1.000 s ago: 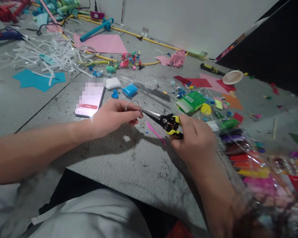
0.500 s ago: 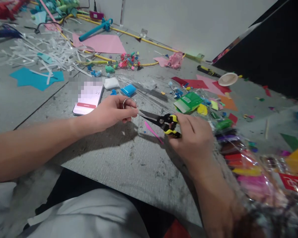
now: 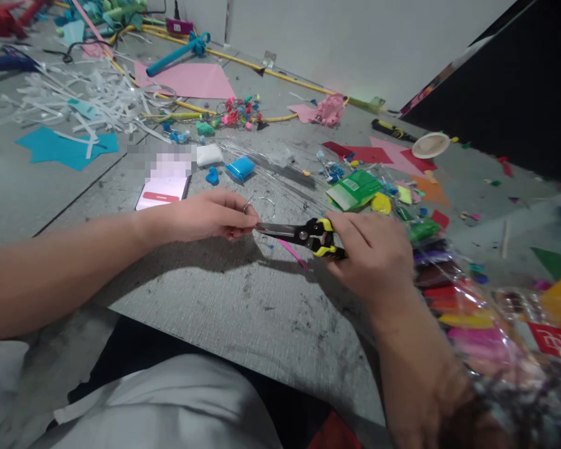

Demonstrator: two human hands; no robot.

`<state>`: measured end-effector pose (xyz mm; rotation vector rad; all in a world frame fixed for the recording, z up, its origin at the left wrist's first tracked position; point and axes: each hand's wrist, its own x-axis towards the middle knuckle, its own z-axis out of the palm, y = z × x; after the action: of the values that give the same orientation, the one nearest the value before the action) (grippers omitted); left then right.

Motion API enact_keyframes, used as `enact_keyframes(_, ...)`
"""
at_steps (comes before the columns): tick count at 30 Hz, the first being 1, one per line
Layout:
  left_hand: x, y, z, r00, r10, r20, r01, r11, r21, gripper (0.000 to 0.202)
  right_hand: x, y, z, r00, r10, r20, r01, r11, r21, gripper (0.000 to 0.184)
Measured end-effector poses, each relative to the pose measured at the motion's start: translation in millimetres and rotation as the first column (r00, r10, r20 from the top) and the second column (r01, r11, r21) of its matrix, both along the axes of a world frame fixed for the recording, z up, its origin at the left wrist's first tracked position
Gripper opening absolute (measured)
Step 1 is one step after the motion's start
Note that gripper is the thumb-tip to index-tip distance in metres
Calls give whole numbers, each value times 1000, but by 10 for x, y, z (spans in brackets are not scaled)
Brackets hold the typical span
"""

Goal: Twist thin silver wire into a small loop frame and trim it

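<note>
The left hand's (image 3: 215, 215) thumb and forefinger pinch a thin wire ring (image 3: 262, 199), which stands up from the fingertips over the middle of the table (image 3: 243, 312). The right hand's (image 3: 378, 255) fingers are wrapped around the handles of yellow-and-black long-nosed pliers (image 3: 303, 235); their narrow tips reach left to the pinching fingertips, though whether they bite the wire is too small to tell. Just below the pliers lies a magenta strip (image 3: 293, 254). Beyond the left hand are a blue heart-shaped piece (image 3: 212, 175), a glossy blue packet (image 3: 240, 168) and a white packet (image 3: 209, 154), with a lit phone (image 3: 166, 181) to their left. Straight wires (image 3: 280, 173) run rightward from there toward a green packet (image 3: 354, 189). On the far left, white strips (image 3: 107, 93) lie heaped beside a pink sheet (image 3: 191, 80).
</note>
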<state>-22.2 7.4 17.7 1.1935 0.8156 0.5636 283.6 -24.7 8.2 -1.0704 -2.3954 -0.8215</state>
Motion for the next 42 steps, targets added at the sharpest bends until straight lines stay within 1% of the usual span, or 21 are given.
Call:
enact_keyframes(4, 6, -4, 9, 999, 17, -39, -17, 1000, 12, 25, -13, 4, 18, 999, 31, 23, -31, 999, 7, 43)
enact_keyframes(9, -20, 0, 10, 988, -21, -151, 41, 991, 128, 30, -49, -10, 35, 998, 68, 14, -68, 998, 7, 33)
enact_keyframes(12, -36, 0, 14, 981, -24, -193, 58, 983, 173, 32, -69, -25, 37, 997, 75, 18, -75, 997, -11, 29)
enact_keyframes(15, -37, -6, 22, 976, -9, -217, 48, 984, 173, 37, -78, -34, 35, 996, 86, 34, -85, 996, -26, 28)
enact_keyframes(18, -25, -18, 42, 976, -15, -218, 48, 988, 148, 40, -82, -42, 30, 996, 81, 24, -80, 997, -19, 28)
enact_keyframes(21, -11, -32, 70, 977, -14, -213, 42, 991, 130, 39, -87, -50, 30, 998, 66, 13, -66, 998, -9, 28)
enact_keyframes(24, -4, -43, 90, 977, 36, -208, -7, 991, 137, 37, -90, -52, 33, 997, 66, 27, -65, 998, -15, 26)
enact_keyframes(27, -2, -51, 92, 979, 68, -192, -40, 988, 146, 39, -85, -47, 22, 997, 61, 37, -61, 998, -23, 30)
enact_keyframes(30, -5, -52, 73, 984, 55, -167, -32, 990, 137, 44, -80, -44, -11, 999, 30, 25, -28, 997, -65, 31)
enact_keyframes(33, -9, -46, 37, 992, 44, -116, -32, 994, 105, 43, -83, -51, -54, 1000, 13, 21, -10, 992, -128, 26)
enact_keyframes(36, -6, -41, 11, 997, 62, -51, -60, 997, 48, 43, -87, -57, -97, 1000, 7, -19, -9, 993, -118, 23)
enact_keyframes(39, 6, -38, 4, 996, 87, -30, -86, 996, 37, 42, -69, -37, -133, 993, -88, -81, 78, 990, -120, 25)
enact_keyframes(42, 28, -33, -4, 993, 114, -26, -113, 993, 27, 39, -32, 12, -155, 968, -212, -131, 188, 967, -174, 30)
